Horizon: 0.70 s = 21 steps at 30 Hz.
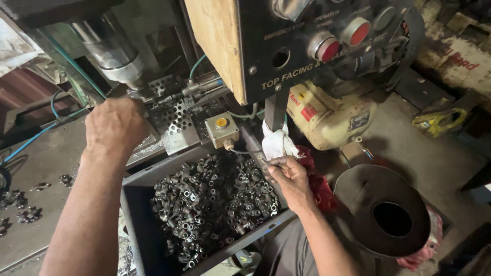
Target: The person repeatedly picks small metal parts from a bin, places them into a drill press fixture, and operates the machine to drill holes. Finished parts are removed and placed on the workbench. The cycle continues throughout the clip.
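The right hand (291, 179) is pinching a small metal fitting (262, 159) between its fingertips, just above the bin (134, 204). It looks hard, light, possibly oily. The left hand (116, 125) is curling closed at the machine fixture (148, 94); its contents are hidden.

Grey, dusty metal worktop (46, 168) at the left, small clusters of dark metal fittings (23, 204) directly on it near its left edge, blue hose (30, 139) across its far part, grey metal bin (140, 214) full of small metal fittings (215, 204) at its right end
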Motion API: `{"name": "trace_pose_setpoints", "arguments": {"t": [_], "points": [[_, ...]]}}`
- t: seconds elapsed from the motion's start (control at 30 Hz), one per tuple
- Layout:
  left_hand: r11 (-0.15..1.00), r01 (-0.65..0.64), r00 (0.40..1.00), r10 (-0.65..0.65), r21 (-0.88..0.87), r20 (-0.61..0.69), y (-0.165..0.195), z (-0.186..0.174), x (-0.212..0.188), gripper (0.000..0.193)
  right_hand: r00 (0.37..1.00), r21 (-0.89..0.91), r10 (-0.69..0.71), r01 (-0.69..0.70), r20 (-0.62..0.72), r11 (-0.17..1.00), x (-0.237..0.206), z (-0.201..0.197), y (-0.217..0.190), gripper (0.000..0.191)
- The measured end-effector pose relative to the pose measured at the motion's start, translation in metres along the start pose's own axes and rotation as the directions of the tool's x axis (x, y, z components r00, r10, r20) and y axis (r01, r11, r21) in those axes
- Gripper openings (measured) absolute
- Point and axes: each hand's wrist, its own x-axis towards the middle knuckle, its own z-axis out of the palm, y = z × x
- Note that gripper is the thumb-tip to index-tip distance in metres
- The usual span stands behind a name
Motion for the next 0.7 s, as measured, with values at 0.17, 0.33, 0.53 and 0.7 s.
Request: {"name": "trace_pose_setpoints", "arguments": {"t": [0.17, 0.33, 0.53, 0.7], "points": [[1.0, -0.025, 0.999, 0.025, -0.011, -0.035, -0.001, -0.001, -0.003, 0.022, 1.0, -0.019, -0.004, 0.004, 0.004, 1.0, 0.0, -0.001, 0.002, 0.014], [0.998, -0.044, 0.997, 0.042, -0.034, -0.061, -0.003, 0.002, -0.004, 0.024, 1.0, -0.02, -0.002, 0.002, 0.003, 1.0, 0.0, -0.002, 0.003, 0.014], [0.999, -0.029, 0.998, 0.028, -0.028, -0.058, -0.005, 0.007, -0.001, 0.025, 1.0, -0.02, 0.005, -0.006, -0.023, 1.0, 0.0, 0.0, 0.001, 0.015], [0.999, -0.045, 0.996, 0.043, -0.021, -0.075, -0.006, 0.01, 0.0, 0.023, 1.0, -0.032, 0.015, -0.015, -0.011, 0.999, -0.001, 0.0, 0.0, 0.014]]}}
